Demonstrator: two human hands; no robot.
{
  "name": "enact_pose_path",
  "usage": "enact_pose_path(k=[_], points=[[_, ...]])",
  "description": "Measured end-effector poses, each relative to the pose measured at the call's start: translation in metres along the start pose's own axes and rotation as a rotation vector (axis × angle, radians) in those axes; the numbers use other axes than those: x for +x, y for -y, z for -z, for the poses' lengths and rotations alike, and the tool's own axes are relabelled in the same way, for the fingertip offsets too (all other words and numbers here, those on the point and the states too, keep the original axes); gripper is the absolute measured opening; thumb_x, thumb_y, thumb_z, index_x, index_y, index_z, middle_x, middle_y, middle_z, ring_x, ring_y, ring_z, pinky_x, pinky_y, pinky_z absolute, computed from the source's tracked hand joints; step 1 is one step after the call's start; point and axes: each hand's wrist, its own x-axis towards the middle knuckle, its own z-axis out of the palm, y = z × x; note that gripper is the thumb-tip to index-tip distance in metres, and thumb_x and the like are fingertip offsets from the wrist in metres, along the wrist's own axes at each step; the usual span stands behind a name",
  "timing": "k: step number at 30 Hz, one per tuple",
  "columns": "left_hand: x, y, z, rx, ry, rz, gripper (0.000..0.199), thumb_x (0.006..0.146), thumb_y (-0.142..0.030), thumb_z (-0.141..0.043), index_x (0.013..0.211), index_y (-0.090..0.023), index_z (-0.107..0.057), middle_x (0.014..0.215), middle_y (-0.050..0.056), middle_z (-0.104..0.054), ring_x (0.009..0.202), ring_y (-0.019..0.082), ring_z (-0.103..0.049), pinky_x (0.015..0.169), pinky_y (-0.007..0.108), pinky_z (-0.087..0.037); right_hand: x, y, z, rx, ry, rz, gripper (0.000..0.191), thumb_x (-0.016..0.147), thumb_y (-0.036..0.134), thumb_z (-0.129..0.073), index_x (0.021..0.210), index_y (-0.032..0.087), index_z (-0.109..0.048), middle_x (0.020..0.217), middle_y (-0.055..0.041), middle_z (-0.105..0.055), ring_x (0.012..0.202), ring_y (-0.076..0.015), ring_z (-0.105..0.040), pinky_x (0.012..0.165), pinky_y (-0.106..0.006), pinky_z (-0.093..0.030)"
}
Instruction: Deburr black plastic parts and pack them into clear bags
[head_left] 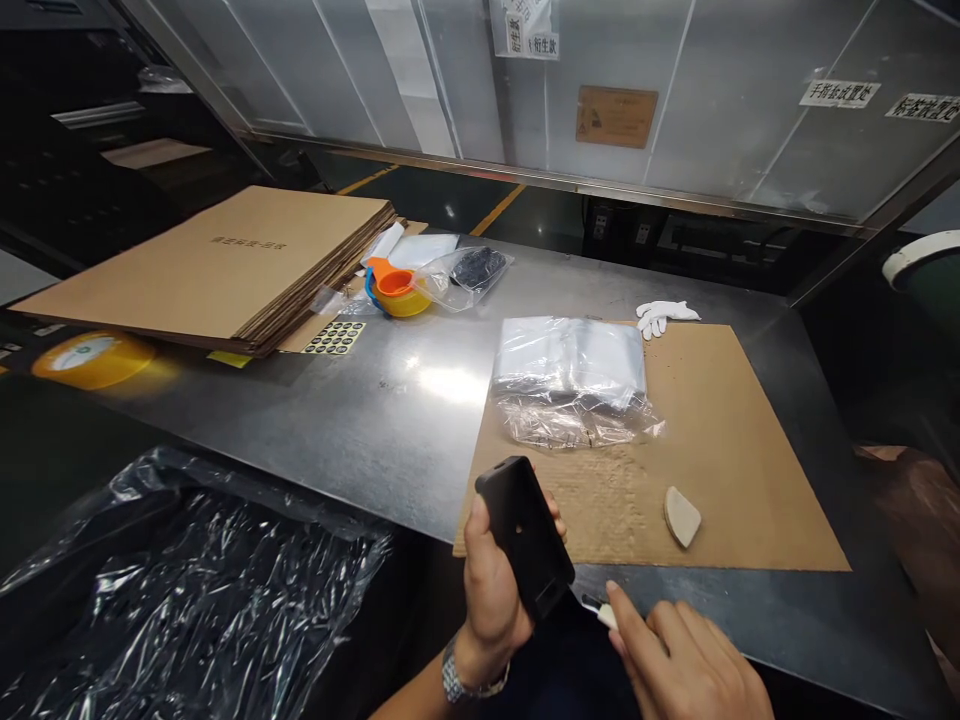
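Note:
A black, box-shaped plastic part [523, 535] stands tilted in my left hand [491, 580], the thumb along one side and fingertips round the other. My right hand [686, 660] is closed on a small white-handled tool [606, 614], its index finger stretched along the handle. The tool's thin tip points at the lower end of the black part; whether it touches I cannot tell. Beyond both hands lies a flat cardboard sheet [735, 430]. On it rest a wedge-shaped beige pad [682, 517] and a stack of clear plastic bags [570, 360].
Stacked flat cardboard [247, 250] covers the metal table's [360, 420] left end, beside a yellow tape roll [94, 358]. Orange and yellow tape rings [397, 285] and a bagged black item [478, 266] sit at the back. A white glove [664, 315] lies right. Black plastic sheeting [195, 590] fills the lower left.

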Motion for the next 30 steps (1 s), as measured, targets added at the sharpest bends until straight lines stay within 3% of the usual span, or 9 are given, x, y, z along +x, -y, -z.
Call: enact_pose_path(k=[12,19,24,30], points=[[0.0021,0.0016,0.0019,0.048,-0.01,0.068,0.049,0.077,-0.059,-0.049,0.073,-0.012,-0.064,0.067,0.005,-0.062,0.057,0.013,-0.056,0.052,0.022,-0.047,0.0006,-0.0003,0.0008,-0.126,-0.022,0.026,0.026,0.093,0.025,-0.043,0.106,0.019,-0.065,0.054,0.0016,-0.048,0.051,-0.0109,-0.044,0.055,-0.029,-0.029],[0.0045,-0.0028,0.0003,0.077,-0.013,0.152,0.049,0.08,-0.057,-0.046,0.08,-0.012,-0.065,0.066,0.005,-0.062,0.054,0.011,-0.054,0.047,0.019,-0.044,-0.0028,-0.0073,0.0006,0.162,0.02,-0.009,0.029,0.094,0.021,-0.039,0.108,0.012,-0.063,0.057,0.0016,-0.053,0.049,-0.0079,-0.05,0.051,-0.023,-0.033],[0.0032,-0.0006,0.004,0.066,0.025,0.203,0.051,0.079,-0.059,-0.046,0.083,-0.012,-0.065,0.065,0.004,-0.06,0.053,0.011,-0.053,0.045,0.019,-0.042,-0.0015,-0.0053,0.0007,0.198,0.048,-0.033,0.031,0.095,0.02,-0.035,0.093,0.013,-0.066,0.054,0.0023,-0.055,0.046,-0.0067,-0.052,0.047,-0.021,-0.033],[0.0025,-0.0001,0.0046,0.088,0.03,0.181,0.051,0.079,-0.059,-0.046,0.093,-0.013,-0.065,0.067,0.005,-0.061,0.053,0.012,-0.053,0.045,0.021,-0.043,-0.0024,-0.004,-0.0029,0.178,0.084,-0.008,0.032,0.096,0.021,-0.033,0.094,0.014,-0.063,0.054,0.0037,-0.054,0.044,-0.0065,-0.052,0.045,-0.022,-0.031]])
